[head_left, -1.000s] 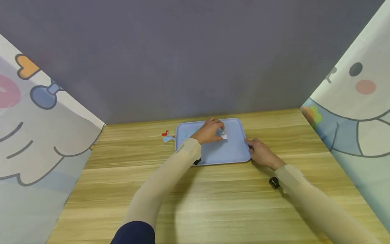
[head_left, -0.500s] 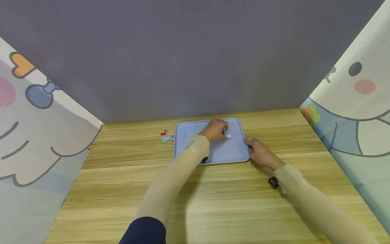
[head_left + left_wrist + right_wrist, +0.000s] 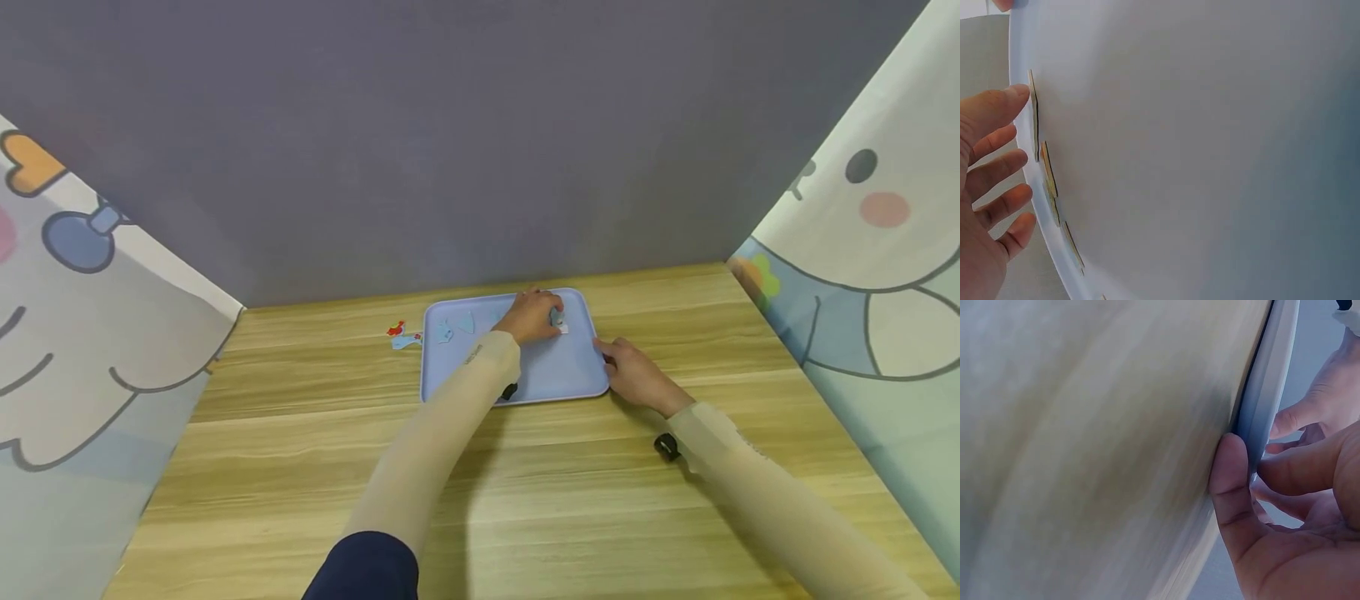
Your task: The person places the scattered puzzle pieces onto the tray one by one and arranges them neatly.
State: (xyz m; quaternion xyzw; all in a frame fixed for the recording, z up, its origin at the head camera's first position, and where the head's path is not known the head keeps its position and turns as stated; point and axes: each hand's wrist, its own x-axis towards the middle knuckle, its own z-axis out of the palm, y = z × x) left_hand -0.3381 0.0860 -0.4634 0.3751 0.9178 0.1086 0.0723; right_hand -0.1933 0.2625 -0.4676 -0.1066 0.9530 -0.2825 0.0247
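A pale blue tray (image 3: 551, 379) lies on the wooden table. Over it, my left hand (image 3: 531, 317) arches with thumb and fingers around a small flat blue-and-white piece (image 3: 562, 325), partly hidden by the hand. The left wrist view shows the thumb (image 3: 1007, 103) at the edge of a thin flat piece (image 3: 1034, 119), the fingers spread and fairly straight. My right hand (image 3: 637, 375) pinches the tray's right rim; in the right wrist view, thumb and a finger stand on either side of the rim (image 3: 1266, 381).
Two light blue flat pieces, one (image 3: 445, 332) beside the other (image 3: 467, 323), lie on the tray's left part. Left of the tray on the table (image 3: 300, 433) are a red piece (image 3: 396, 328) and a blue piece (image 3: 406, 342). A grey wall (image 3: 480, 150) rises behind.
My left hand has shifted right over the tray, and the flat piece moved right with it. The two pieces on the tray's left are more exposed. My right hand stays at the rim.
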